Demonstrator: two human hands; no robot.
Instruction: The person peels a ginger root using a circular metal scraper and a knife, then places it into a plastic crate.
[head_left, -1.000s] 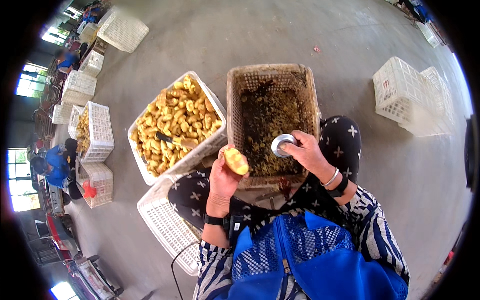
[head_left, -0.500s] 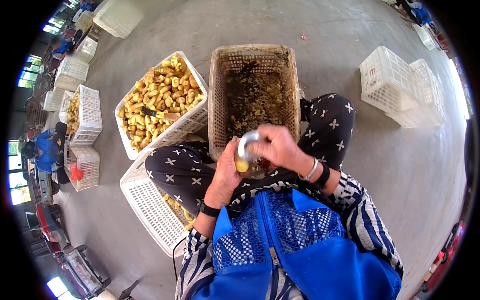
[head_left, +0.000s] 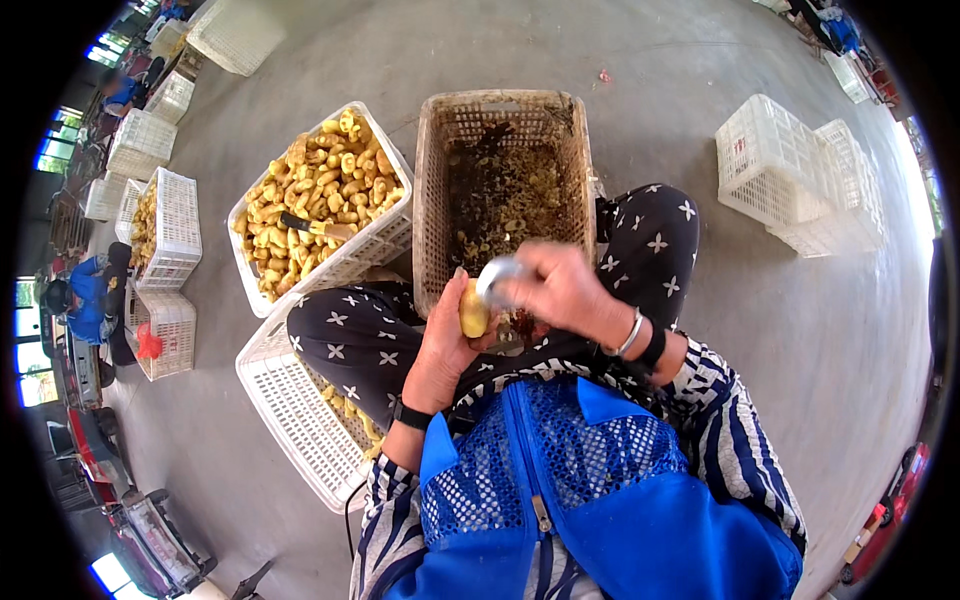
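Vs 1 s ago, R hand (head_left: 570,295) has brought the round metal tool (head_left: 497,277) over to the ginger pc (head_left: 473,312); tool's blurred, contact hard to tell. From hands: brown crate (head_left: 428,235), 12 o'clock, w/ dark & yellowish scraps (head_left: 505,200); white crate (head_left: 376,242), 10 o'clock, full of ginger roots (head_left: 330,180), knife (head_left: 318,227) on top; 2nd white crate (head_left: 290,420), 8 o'clock, w/ yellow pcs (head_left: 350,410). L hand (head_left: 445,338) clamps ginger pc, roughly upright at tool's 7 o'clock; R hand's wrapped round tool.
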